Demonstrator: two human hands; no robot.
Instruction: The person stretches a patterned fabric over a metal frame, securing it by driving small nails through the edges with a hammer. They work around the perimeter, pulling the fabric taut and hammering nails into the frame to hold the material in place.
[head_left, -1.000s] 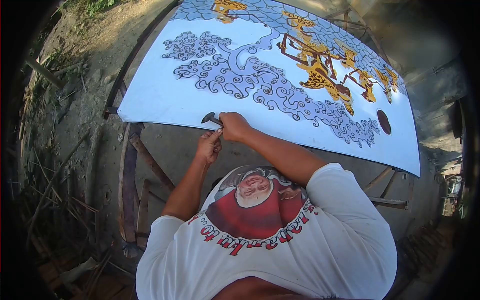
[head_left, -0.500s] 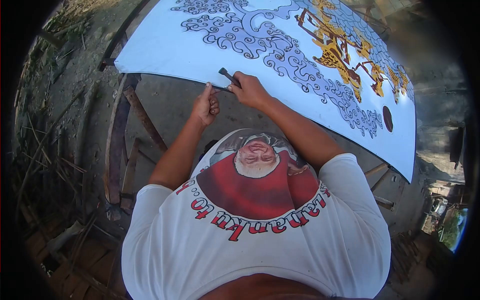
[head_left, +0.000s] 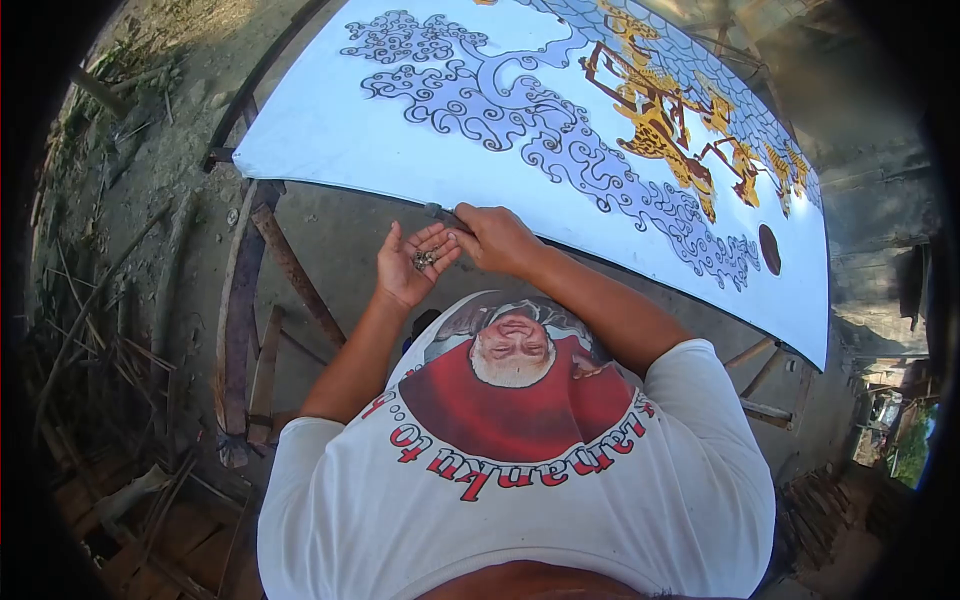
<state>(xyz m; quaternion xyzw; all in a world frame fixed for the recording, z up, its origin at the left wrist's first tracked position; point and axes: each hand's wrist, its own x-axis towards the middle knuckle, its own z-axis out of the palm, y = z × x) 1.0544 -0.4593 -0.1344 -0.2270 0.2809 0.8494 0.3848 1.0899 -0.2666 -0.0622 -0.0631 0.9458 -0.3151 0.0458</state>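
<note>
My left hand (head_left: 408, 268) is palm up with its fingers spread, just below the near edge of the white painted cloth (head_left: 330, 140). Several small metal pieces (head_left: 424, 260), perhaps tacks, rest in its palm. Beside it, my right hand (head_left: 495, 238) grips a small hammer (head_left: 436, 210), whose dark head lies close to the cloth's edge. The cloth is stretched out flat and bears purple curling clouds, a blue patterned area and yellow-brown figures.
Wooden legs (head_left: 238, 310) stand under the cloth's left corner, and more supports (head_left: 765, 410) show at the right. Sticks and wood scraps (head_left: 90, 350) lie on the ground at the left.
My left hand has turned from curled fingers at the cloth's edge to an open palm showing the small pieces. The hammer has come down and lies lower, beside the edge.
</note>
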